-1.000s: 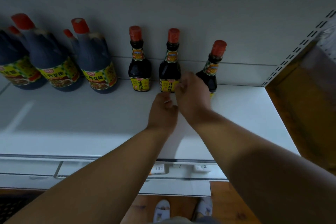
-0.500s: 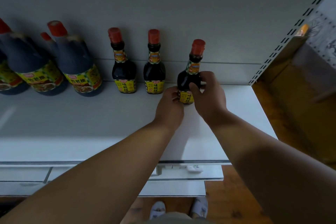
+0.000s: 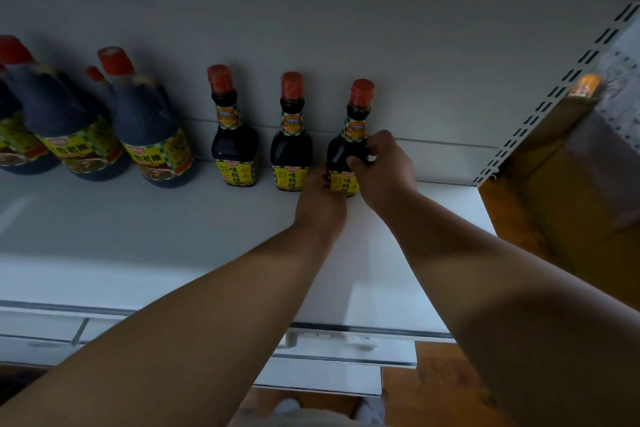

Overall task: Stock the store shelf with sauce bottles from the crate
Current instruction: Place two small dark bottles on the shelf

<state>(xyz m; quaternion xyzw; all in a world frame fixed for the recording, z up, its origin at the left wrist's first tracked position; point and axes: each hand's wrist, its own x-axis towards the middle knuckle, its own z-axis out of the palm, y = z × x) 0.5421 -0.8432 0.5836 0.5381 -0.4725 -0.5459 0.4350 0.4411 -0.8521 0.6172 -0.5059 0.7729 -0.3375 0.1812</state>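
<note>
Three small dark sauce bottles with red caps and yellow labels stand in a row at the back of the white shelf (image 3: 173, 236). The rightmost small bottle (image 3: 346, 146) stands upright on the shelf between both my hands. My right hand (image 3: 384, 166) wraps around its body from the right. My left hand (image 3: 320, 198) touches its base from the left, with the fingers curled. The middle bottle (image 3: 291, 146) and the left bottle (image 3: 232, 142) stand free.
Several large dark jugs (image 3: 149, 128) with red caps fill the shelf's left end. A slotted upright (image 3: 554, 94) marks the shelf's right end, with a cardboard box (image 3: 571, 163) beyond it. Lower shelves and a wooden floor lie below.
The rightmost bottle went from tilted and apart from my hands to upright in line with the other two, held by both hands. My view shifted right.
</note>
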